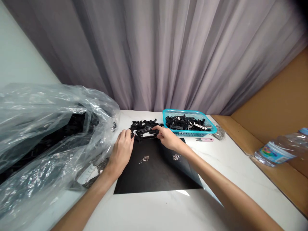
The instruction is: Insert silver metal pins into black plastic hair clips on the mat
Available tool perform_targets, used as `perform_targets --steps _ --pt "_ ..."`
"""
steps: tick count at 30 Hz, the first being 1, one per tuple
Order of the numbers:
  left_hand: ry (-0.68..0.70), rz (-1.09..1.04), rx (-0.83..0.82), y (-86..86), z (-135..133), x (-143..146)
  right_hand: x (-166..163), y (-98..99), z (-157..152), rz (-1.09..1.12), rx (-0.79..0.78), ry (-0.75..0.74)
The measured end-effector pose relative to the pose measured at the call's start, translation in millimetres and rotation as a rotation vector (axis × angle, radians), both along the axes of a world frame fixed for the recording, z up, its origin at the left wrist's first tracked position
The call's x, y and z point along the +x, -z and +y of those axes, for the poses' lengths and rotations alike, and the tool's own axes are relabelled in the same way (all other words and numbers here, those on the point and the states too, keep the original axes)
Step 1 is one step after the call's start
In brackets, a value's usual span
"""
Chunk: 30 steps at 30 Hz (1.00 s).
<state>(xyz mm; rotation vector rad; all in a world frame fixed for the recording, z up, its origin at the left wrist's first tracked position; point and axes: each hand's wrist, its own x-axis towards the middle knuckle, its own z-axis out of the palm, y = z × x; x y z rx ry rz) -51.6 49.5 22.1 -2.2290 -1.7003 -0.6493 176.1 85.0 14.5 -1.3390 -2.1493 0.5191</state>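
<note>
Plastic bag (31,106), clear; cut off at left, dark contents hard to make out. Worktop (154,213), white, running out of view below. Black sheet (154,176), right edge partly hidden by the right forearm. Basket (187,131), blue, holding black parts. Left hand (123,148) and right hand (167,138): each grip narrow; cannot tell whether either holds a part. Pile of black parts (144,131): between both grips, long axis left to right. Metal bits (145,158): two heaps, on sheet.
</note>
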Motion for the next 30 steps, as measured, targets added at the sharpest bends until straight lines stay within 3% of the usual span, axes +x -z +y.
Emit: perform_targets --steps 4,11,15,20,22,26,30 --pt "0.126 -0.02 -0.033 10.1 6.6 7.0 -5.2 1.1 -5.4 0.068 0.032 0.043" --pt "0.281 -0.058 -0.086 27.3 17.2 11.3 36.3 21.0 -77.6 0.184 0.073 0.106" --pt "0.292 -0.097 -0.047 20.7 9.5 15.4 45.8 31.8 -103.5 0.263 0.059 0.16" --pt "0.252 -0.151 -0.068 6.2 -8.2 21.1 32.0 29.8 -111.3 0.324 0.114 0.128" --pt "0.247 -0.2 -0.148 1.8 -16.3 22.8 26.6 28.7 -113.9 0.385 0.099 0.107" --pt "0.373 -0.706 -0.567 -2.4 -30.7 28.7 22.4 30.9 -118.8 0.527 -0.032 0.096" --pt "0.498 -1.007 -0.739 -1.5 -35.4 36.3 25.5 32.0 -119.5 0.576 -0.078 0.104"
